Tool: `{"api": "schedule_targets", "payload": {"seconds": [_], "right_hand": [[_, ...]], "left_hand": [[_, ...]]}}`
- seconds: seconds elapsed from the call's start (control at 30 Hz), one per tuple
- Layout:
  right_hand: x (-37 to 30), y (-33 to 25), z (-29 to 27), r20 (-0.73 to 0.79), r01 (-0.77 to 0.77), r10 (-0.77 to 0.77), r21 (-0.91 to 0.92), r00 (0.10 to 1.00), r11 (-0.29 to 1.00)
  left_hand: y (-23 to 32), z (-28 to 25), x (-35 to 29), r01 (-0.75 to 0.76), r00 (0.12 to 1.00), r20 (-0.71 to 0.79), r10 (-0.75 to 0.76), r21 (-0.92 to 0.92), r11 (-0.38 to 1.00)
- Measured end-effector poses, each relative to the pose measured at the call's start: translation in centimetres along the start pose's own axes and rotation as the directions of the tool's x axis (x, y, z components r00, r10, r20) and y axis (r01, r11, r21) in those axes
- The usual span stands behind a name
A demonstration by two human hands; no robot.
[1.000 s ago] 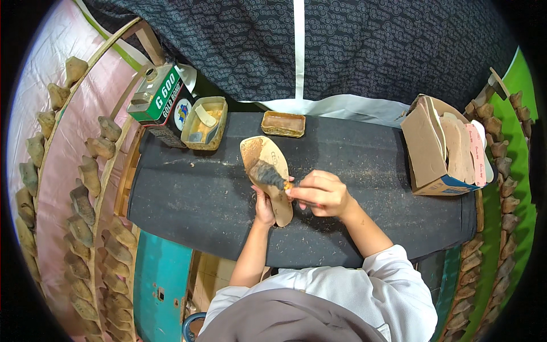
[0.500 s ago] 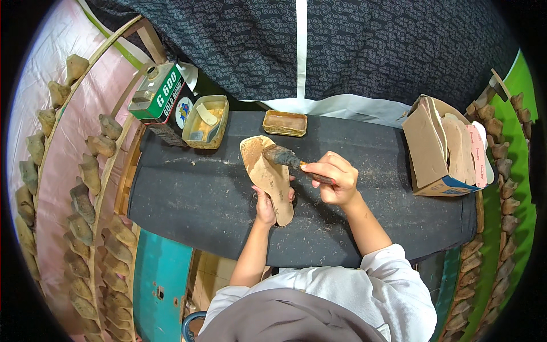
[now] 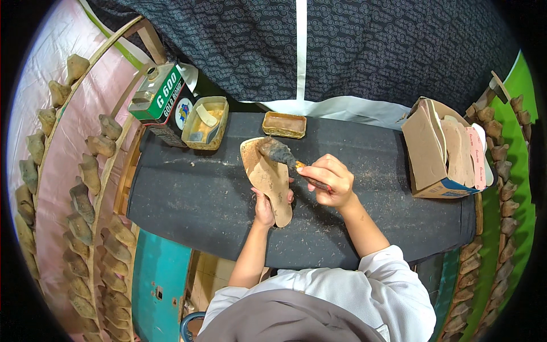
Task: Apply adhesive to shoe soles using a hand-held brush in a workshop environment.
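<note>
My left hand (image 3: pixel 265 208) grips a tan insole (image 3: pixel 268 185) by its narrow heel part, thumb on one edge and fingertips showing at the other. The insole is tilted up above the dark table, its wide toe end pointing away from me. In my right hand (image 3: pixel 330 180) a brush (image 3: pixel 279 153) is pinched by its handle. Its dark, clotted bristles lie against the toe part of the insole, where the surface looks darker and wet. Just beyond the insole stands a small rectangular tray (image 3: pixel 285 124) with brownish contents.
At the back left are a green and black metal can (image 3: pixel 162 102) and a plastic tub (image 3: pixel 206 122) holding scraps. A cardboard box (image 3: pixel 436 154) of insole-shaped pieces stands at the right. Racks of shoe lasts (image 3: pixel 82 199) flank the black-covered table (image 3: pixel 188 188) on both sides.
The brush has moved slightly left across the toe part, and my right hand has shifted a little left with it. My left hand and the insole have barely moved.
</note>
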State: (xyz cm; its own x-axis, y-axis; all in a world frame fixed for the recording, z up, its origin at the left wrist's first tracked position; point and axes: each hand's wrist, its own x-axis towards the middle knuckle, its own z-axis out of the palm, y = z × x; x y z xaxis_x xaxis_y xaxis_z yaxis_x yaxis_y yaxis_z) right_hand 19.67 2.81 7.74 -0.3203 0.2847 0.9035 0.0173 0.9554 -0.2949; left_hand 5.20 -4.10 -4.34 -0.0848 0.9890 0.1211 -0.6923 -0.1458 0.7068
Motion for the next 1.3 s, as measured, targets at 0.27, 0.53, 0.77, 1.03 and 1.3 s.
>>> {"api": "schedule_targets", "payload": {"seconds": [0.27, 0.53, 0.77, 1.03, 1.3], "right_hand": [[-0.9, 0.1, -0.2, 0.11, -0.028, 0.018, 0.096, 0.994, 0.995], [-1.0, 1.0, 0.3, 0.099, -0.004, -0.004, 0.078, 0.995, 0.997], [-1.0, 0.7, -0.5, 0.166, -0.023, 0.001, 0.133, 0.986, 0.991], [-1.0, 0.1, 0.1, 0.273, 0.027, -0.076, 0.179, 0.959, 0.983], [-0.1, -1.1, 0.4, 0.237, -0.022, 0.022, -0.004, 0.971, 1.0]], "left_hand": [[0.0, -0.9, 0.0, -0.017, 1.0, 0.004, 0.017, 0.019, 1.0], [-0.6, -1.2, -0.3, 0.078, 0.988, -0.119, -0.095, -0.145, 0.986], [0.0, -1.4, -0.4, 0.067, 0.986, -0.144, -0.081, -0.1, 0.993], [0.1, -2.2, -0.2, 0.033, 0.999, -0.033, -0.038, -0.154, 0.987], [-0.3, -1.3, -0.3, 0.04, 0.981, -0.184, -0.057, -0.094, 0.995]]}}
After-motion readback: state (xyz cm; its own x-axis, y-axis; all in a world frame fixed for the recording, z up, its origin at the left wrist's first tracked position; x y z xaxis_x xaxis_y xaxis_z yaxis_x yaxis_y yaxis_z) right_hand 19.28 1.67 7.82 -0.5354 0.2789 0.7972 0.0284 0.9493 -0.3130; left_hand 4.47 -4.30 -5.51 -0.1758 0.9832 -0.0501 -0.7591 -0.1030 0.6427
